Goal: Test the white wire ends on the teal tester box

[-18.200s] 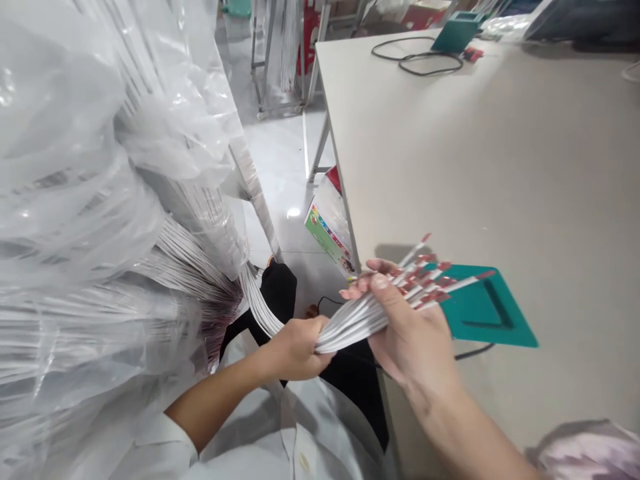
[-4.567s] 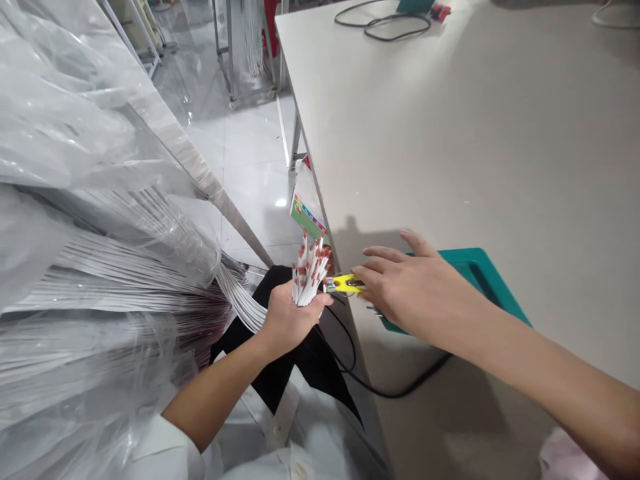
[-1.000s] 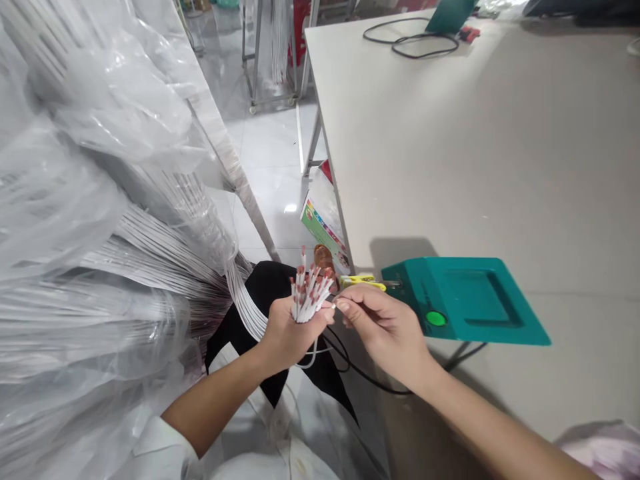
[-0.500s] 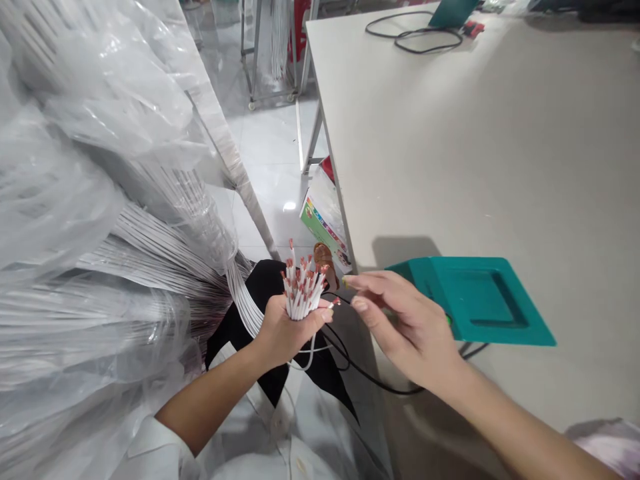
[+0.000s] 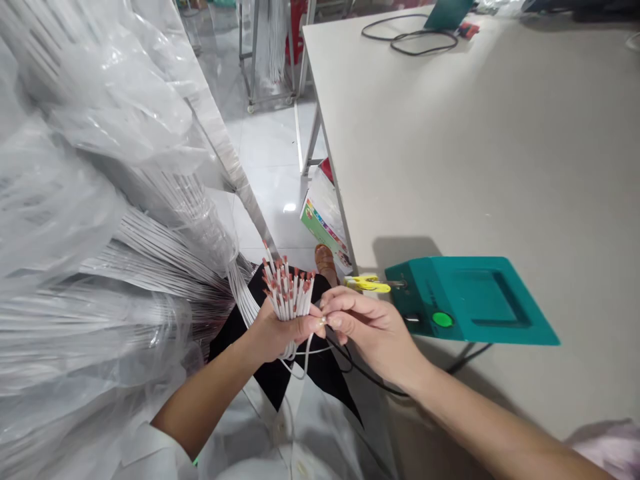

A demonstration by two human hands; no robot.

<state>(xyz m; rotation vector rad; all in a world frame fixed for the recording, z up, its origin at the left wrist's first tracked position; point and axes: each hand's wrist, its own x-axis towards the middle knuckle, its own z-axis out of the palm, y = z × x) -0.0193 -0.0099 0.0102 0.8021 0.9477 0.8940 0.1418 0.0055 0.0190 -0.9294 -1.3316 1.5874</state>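
My left hand (image 5: pixel 280 337) is closed around a bundle of white wires (image 5: pixel 287 303), their bare copper ends pointing up and away from me. At the tip of my left thumb, my right hand (image 5: pixel 373 330) pinches the end of a single white wire, mostly hidden by the fingers. That wire's loop (image 5: pixel 306 370) hangs below my left hand. Just beyond my right hand, a yellow clip (image 5: pixel 369 284) sticks out from a teal device (image 5: pixel 487 300) with a green round button (image 5: pixel 443 320).
Plastic-wrapped bundles of long white wires (image 5: pixel 150 247) fill the left side beside a metal frame (image 5: pixel 220 140). The light table (image 5: pixel 450 147) spans the right, with a coiled black cable (image 5: pixel 425 47) at its far end. A printed box (image 5: pixel 325 217) stands on the floor.
My right hand has moved left and closed at the single wire's end by my left thumb, uncovering the yellow clip and green button. The wire bundle has shifted slightly left.
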